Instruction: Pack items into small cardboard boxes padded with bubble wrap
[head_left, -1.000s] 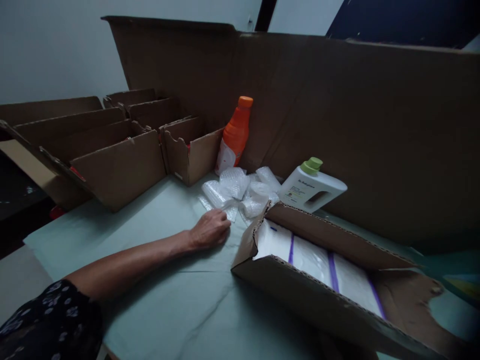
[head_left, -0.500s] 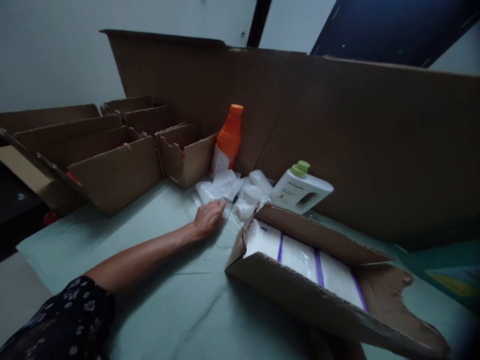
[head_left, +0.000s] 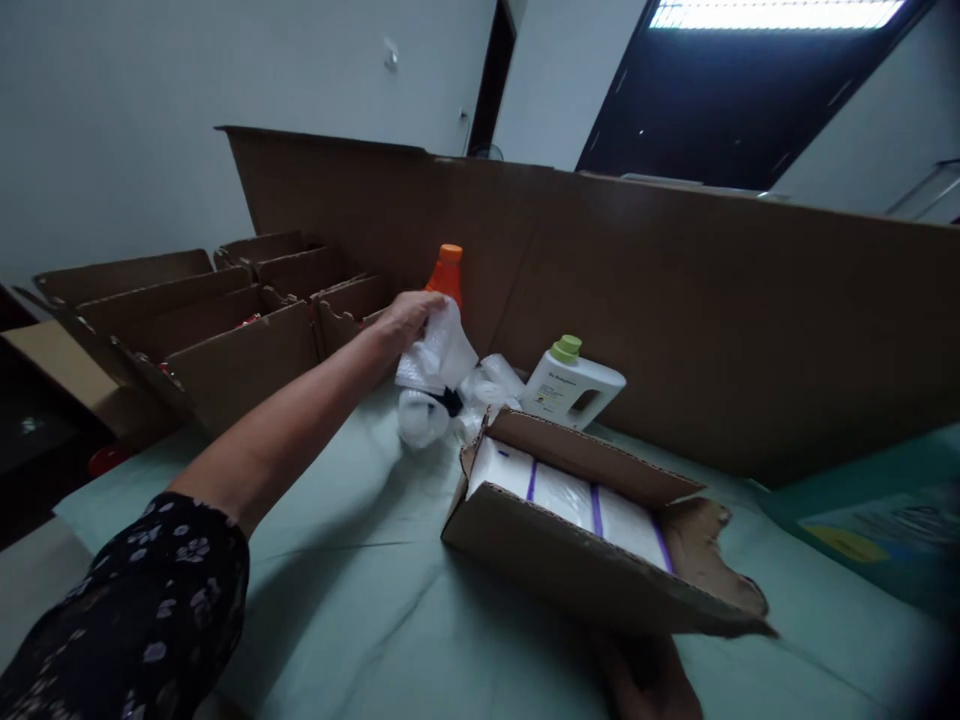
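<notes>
My left hand [head_left: 411, 315] is closed on a crumpled piece of bubble wrap [head_left: 441, 350], lifted in front of an orange bottle [head_left: 450, 275] whose lower part it hides. Below hangs or lies a rolled clear loop of wrap [head_left: 421, 420], with a small dark item beside it that I cannot make out. More bubble wrap [head_left: 499, 380] lies to the right. At the bottom, my right hand [head_left: 649, 680] grips the underside of an open cardboard box [head_left: 592, 570], its fingertips mostly hidden. Inside the box are white plastic-wrapped packs [head_left: 566, 495] with purple bands.
A white jug with a green cap [head_left: 574, 390] stands behind the box. Several cardboard bins [head_left: 244, 360] fill the left side. A tall cardboard panel [head_left: 675, 310] closes off the back. A green container [head_left: 885, 520] stands at the right on the pale green tabletop [head_left: 360, 580].
My left hand has risen from the tabletop with bubble wrap in it, uncovering the clear loop and dark item. The camera view has tilted upward. The right hand shows more below the box.
</notes>
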